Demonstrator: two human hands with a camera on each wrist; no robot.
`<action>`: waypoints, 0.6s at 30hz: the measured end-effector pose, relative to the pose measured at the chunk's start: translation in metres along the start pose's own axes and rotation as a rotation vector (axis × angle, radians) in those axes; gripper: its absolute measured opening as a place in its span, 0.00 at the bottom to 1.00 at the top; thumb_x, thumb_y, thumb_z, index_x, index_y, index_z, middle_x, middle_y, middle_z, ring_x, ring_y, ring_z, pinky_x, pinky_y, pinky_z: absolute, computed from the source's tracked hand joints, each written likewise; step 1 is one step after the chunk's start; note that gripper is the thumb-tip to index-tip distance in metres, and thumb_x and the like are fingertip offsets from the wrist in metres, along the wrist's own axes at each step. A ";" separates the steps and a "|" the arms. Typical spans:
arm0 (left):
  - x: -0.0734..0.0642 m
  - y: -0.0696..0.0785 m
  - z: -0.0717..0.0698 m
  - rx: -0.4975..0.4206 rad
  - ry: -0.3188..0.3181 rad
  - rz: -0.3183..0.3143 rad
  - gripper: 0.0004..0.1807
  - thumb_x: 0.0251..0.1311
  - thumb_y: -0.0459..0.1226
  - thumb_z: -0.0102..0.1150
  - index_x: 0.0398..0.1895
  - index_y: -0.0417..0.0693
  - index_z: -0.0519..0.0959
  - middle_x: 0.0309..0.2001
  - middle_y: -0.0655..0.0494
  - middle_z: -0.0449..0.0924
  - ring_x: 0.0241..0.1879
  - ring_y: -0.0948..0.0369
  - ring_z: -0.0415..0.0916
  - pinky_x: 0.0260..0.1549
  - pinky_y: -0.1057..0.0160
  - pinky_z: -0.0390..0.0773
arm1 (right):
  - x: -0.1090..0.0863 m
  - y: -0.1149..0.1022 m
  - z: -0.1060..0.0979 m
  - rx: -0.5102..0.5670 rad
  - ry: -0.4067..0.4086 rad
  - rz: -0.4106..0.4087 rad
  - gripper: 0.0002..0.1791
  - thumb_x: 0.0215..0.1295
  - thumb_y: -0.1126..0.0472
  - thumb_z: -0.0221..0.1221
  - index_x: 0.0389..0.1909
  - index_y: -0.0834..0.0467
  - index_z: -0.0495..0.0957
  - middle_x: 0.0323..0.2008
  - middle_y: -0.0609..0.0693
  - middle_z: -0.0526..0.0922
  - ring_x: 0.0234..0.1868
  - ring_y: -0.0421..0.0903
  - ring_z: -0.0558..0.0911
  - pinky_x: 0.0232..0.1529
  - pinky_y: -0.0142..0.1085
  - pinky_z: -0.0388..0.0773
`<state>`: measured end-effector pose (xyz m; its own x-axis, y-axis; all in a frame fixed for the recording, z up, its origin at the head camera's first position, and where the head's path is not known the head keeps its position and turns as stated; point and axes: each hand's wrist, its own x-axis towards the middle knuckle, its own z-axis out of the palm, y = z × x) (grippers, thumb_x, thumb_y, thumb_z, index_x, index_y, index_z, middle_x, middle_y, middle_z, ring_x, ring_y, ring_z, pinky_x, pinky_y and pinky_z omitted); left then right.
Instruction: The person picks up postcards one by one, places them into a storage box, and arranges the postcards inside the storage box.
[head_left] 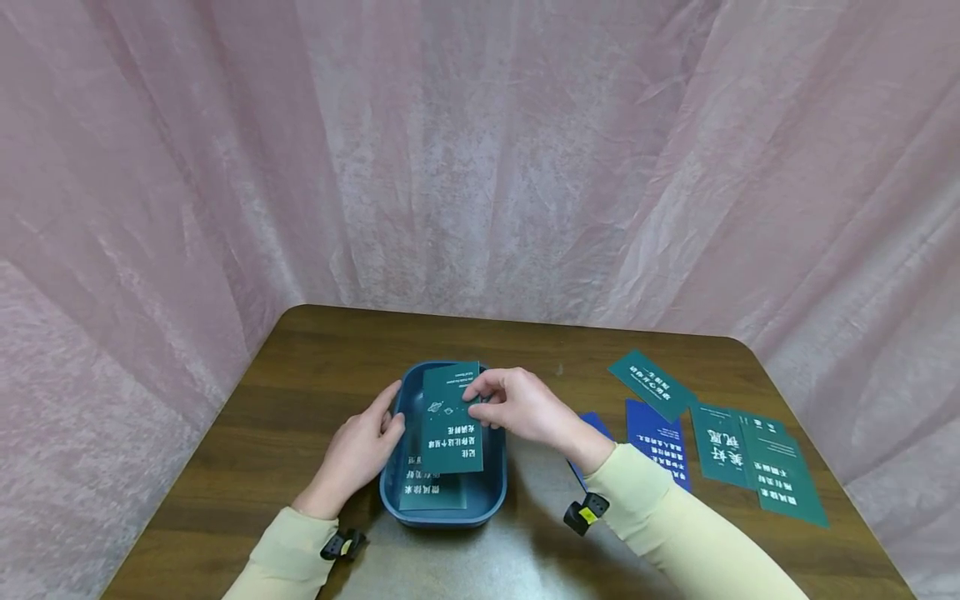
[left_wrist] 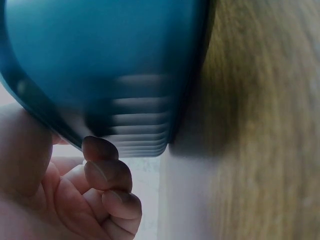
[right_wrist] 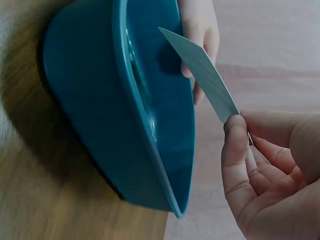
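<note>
A blue plastic bin [head_left: 444,523] with rounded corners stands on the table. My left hand [head_left: 362,450] grips its left rim; in the left wrist view the fingers [left_wrist: 117,205] curl beside the bin's ribbed wall. Between thumb and fingers, my right hand [head_left: 521,406] pinches a green printed card [head_left: 452,446] by its right edge. The right wrist view has this card [right_wrist: 202,72] tilted above the bin's opening, apart from the rim. Beneath it, another green card [head_left: 431,498] lies in the bin, partly covered from the head view.
On the right of the wooden table [head_left: 330,358] several cards lie spread: a green card [head_left: 652,383] at the back, a blue card [head_left: 660,442] and overlapping green cards [head_left: 787,475]. Another blue card [head_left: 596,422] is partly under the right forearm. A pink curtain [head_left: 480,167] hangs behind.
</note>
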<state>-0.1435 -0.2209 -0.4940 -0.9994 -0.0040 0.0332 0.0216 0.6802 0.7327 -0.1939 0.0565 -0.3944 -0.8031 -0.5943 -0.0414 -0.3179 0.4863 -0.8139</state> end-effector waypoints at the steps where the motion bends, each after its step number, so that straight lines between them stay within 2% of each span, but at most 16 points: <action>1: 0.000 0.000 0.000 -0.002 -0.001 0.001 0.35 0.83 0.40 0.55 0.88 0.48 0.61 0.26 0.55 0.73 0.22 0.56 0.72 0.24 0.58 0.70 | 0.001 -0.001 0.003 0.000 -0.008 -0.003 0.08 0.75 0.64 0.70 0.52 0.56 0.89 0.38 0.47 0.86 0.35 0.46 0.87 0.39 0.39 0.86; 9: 0.000 -0.001 -0.001 -0.007 -0.007 0.004 0.35 0.83 0.40 0.55 0.88 0.48 0.61 0.27 0.55 0.73 0.23 0.56 0.72 0.24 0.58 0.70 | 0.006 -0.001 0.015 -0.002 -0.052 0.016 0.07 0.74 0.65 0.71 0.50 0.56 0.88 0.37 0.47 0.85 0.36 0.53 0.90 0.37 0.38 0.86; 18: 0.001 -0.001 -0.001 -0.001 -0.009 0.000 0.35 0.83 0.41 0.55 0.88 0.48 0.61 0.27 0.55 0.73 0.23 0.57 0.73 0.24 0.58 0.70 | 0.009 -0.001 0.021 0.004 -0.078 0.026 0.07 0.73 0.65 0.71 0.49 0.58 0.87 0.36 0.48 0.86 0.33 0.47 0.88 0.39 0.47 0.89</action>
<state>-0.1441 -0.2221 -0.4941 -0.9996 0.0022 0.0270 0.0213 0.6795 0.7333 -0.1908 0.0375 -0.4064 -0.7694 -0.6298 -0.1070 -0.2956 0.4995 -0.8143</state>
